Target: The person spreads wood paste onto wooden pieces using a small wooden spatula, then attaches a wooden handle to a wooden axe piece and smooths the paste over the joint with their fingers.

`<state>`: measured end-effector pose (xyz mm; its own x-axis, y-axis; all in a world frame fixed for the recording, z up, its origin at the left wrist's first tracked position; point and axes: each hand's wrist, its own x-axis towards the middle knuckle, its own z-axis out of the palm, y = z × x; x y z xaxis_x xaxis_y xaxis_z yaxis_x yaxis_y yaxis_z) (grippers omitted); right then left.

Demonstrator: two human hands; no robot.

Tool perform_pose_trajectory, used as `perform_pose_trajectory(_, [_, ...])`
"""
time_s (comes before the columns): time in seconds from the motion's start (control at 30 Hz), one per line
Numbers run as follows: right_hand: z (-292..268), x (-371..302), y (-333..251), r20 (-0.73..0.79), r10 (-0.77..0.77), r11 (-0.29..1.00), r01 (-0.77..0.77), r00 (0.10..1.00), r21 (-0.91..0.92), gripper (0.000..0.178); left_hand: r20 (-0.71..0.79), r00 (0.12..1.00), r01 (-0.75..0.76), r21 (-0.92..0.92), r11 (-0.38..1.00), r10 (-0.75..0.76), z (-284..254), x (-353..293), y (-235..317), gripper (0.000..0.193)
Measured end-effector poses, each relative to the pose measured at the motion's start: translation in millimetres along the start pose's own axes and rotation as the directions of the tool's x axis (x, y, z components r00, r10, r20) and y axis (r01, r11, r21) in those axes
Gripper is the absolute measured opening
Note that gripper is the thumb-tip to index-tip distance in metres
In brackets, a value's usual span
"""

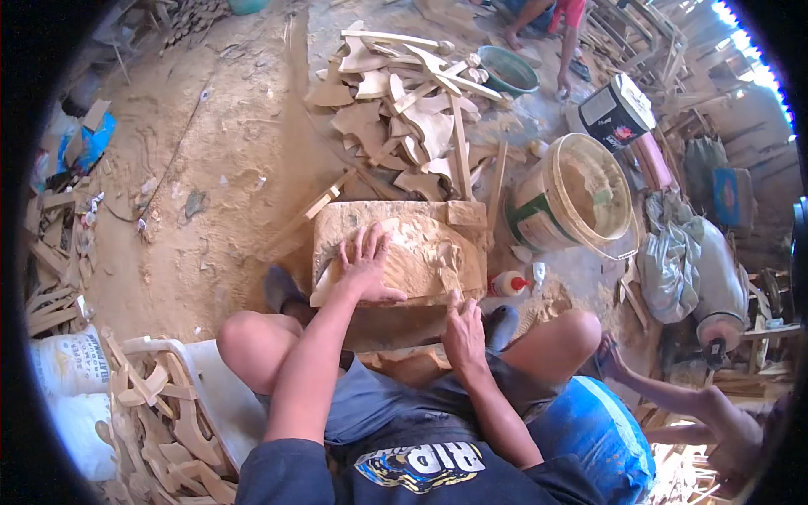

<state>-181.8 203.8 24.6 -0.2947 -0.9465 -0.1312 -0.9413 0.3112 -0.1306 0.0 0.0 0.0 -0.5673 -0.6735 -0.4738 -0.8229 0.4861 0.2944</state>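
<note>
In front of my crossed legs sits a thick wooden work block (337, 217) dusted with sawdust. A pale flat piece of wood (417, 252) lies on top of it, with crumbly wood dust and chips at its right side. My left hand (366, 268) presses on the left part of this piece, fingers spread and lying flat. At the block's near right edge is my right hand (465, 330), its fingers bent together and the index finger pointing forward. Whatever it grips is too small or hidden to name. A small wood offcut (465, 214) rests on the block's far right corner.
Beyond the block lies a heap of cut wooden pieces (429, 126). To the right stand a large bucket (539, 206), a dark tub (613, 114) and a red-capped bottle (508, 284). A white container of wood parts (220, 396) is at lower left. Other people's limbs (686, 400) show at right.
</note>
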Motion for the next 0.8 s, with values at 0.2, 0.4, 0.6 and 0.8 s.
perform_pose_trajectory(0.2, [-33, 39, -3, -0.161, 0.029, 0.999, -0.026, 0.987, 0.023, 0.059, -0.073, 0.997, -0.015, 0.018, 1.000, 0.016, -14, 21, -11, 0.156])
perform_pose_trajectory(0.4, [-4, 50, -7, -0.085, 0.061, 0.997, -0.056, 0.995, 0.060, 0.064, -0.018, 1.000, -0.007, -0.010, 1.000, 0.006, -6, 7, -1, 0.156])
perform_pose_trajectory(0.6, [-41, 10, -8, 0.025, 0.075, 0.995, -0.077, 0.997, 0.063, 0.059, -0.027, 1.000, 0.006, 0.014, 1.000, -0.006, -1, 4, -2, 0.157])
perform_pose_trajectory(0.8, [-22, 45, -22, -0.036, -0.025, 0.999, 0.023, 0.999, -0.042, 0.059, 0.016, 1.000, 0.011, 0.009, 1.000, -0.011, -2, 6, 3, 0.157])
